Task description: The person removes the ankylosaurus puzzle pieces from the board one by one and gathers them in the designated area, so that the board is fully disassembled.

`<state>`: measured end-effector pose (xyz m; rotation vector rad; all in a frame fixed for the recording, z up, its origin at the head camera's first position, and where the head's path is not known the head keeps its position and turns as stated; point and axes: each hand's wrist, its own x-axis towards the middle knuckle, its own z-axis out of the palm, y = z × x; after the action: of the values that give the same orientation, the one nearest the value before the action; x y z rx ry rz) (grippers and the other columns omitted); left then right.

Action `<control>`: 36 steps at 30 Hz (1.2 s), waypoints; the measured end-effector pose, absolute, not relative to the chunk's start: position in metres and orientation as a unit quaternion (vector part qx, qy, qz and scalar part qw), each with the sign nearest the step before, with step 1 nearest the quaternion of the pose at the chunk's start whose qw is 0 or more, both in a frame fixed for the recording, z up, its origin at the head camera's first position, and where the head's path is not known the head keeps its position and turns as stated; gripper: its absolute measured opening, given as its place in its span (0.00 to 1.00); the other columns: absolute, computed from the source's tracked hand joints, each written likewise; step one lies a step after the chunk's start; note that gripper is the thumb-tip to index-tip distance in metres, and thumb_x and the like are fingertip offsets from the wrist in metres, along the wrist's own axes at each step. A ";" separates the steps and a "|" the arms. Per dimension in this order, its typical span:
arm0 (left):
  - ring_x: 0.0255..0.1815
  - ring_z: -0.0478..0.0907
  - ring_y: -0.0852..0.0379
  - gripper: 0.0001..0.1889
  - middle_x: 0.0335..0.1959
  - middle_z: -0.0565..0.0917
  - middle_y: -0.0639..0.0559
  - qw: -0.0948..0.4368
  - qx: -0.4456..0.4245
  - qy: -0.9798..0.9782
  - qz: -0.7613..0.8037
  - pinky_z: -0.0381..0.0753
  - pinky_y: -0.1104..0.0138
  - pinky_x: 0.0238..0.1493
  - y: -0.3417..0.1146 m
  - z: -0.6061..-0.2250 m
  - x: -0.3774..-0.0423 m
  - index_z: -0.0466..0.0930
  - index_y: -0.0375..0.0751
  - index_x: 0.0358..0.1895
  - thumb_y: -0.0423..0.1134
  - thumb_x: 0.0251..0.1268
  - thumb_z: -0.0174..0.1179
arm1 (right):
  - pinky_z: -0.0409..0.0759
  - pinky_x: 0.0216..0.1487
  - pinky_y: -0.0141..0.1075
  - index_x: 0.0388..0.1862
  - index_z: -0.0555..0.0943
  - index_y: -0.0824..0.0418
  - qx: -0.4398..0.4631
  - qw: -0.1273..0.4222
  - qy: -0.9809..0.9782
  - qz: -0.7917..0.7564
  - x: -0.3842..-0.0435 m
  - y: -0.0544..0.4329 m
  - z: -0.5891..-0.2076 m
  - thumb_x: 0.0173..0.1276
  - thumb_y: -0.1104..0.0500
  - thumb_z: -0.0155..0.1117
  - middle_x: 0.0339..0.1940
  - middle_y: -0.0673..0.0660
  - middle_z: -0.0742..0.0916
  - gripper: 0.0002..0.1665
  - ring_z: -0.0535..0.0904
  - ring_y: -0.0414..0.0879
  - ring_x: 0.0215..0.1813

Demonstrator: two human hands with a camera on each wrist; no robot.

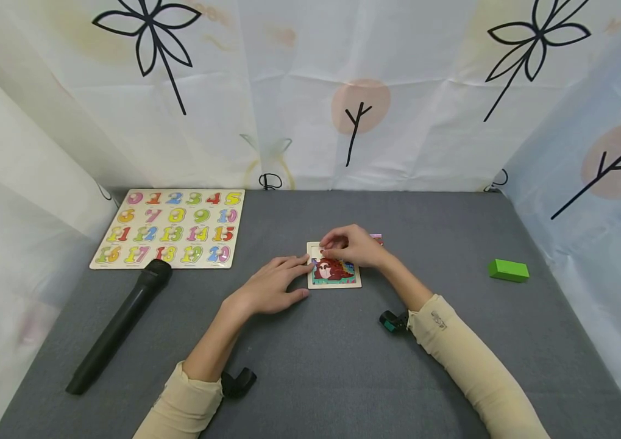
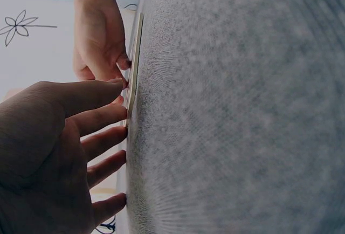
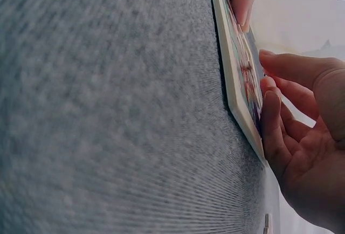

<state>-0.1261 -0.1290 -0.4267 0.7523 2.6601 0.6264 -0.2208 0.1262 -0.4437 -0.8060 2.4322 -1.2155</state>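
Note:
A small wooden picture puzzle with a dark red animal, perhaps a dinosaur, lies on the grey table, pale wood showing at its upper left. My left hand reaches in from the left, fingers stretched out, fingertips on the puzzle's left edge. Over the upper part of the board, my right hand bends its fingers and brings thumb and index finger together on a small puzzle piece, mostly hidden by the fingertips. In the right wrist view, the thumb and fingers of the right hand meet just over the board.
At the back left lies a number board with colourful numerals. A black microphone touches its front edge. A green block sits far right. Behind my right hand a pink-edged item peeks out. Patterned cloth encloses the table.

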 end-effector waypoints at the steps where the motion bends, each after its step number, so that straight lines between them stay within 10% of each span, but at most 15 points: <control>1: 0.88 0.62 0.37 0.31 0.88 0.66 0.45 0.153 0.262 0.928 0.218 0.62 0.39 0.86 -0.129 -0.427 -0.126 0.70 0.44 0.83 0.47 0.82 0.61 | 0.76 0.39 0.29 0.55 0.90 0.64 -0.281 0.153 0.850 -0.419 -0.221 0.126 -0.444 0.76 0.60 0.74 0.43 0.60 0.92 0.13 0.79 0.39 0.34; 22: 0.88 0.60 0.38 0.32 0.89 0.64 0.45 0.157 0.267 0.926 0.217 0.61 0.40 0.87 -0.129 -0.428 -0.126 0.70 0.45 0.83 0.48 0.82 0.62 | 0.69 0.35 0.31 0.52 0.91 0.60 -0.302 0.151 0.870 -0.359 -0.220 0.123 -0.441 0.77 0.60 0.71 0.37 0.55 0.88 0.10 0.71 0.41 0.30; 36: 0.89 0.60 0.37 0.32 0.89 0.63 0.46 0.158 0.267 0.925 0.219 0.60 0.40 0.87 -0.130 -0.429 -0.127 0.70 0.46 0.83 0.48 0.82 0.62 | 0.73 0.45 0.36 0.56 0.89 0.59 -0.291 0.128 0.881 -0.351 -0.215 0.125 -0.443 0.76 0.57 0.74 0.54 0.62 0.84 0.13 0.73 0.42 0.37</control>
<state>-0.1269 -0.1301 -0.4293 0.7622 2.6459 0.6267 -0.2152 0.1246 -0.4429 -0.8452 2.5624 -1.0209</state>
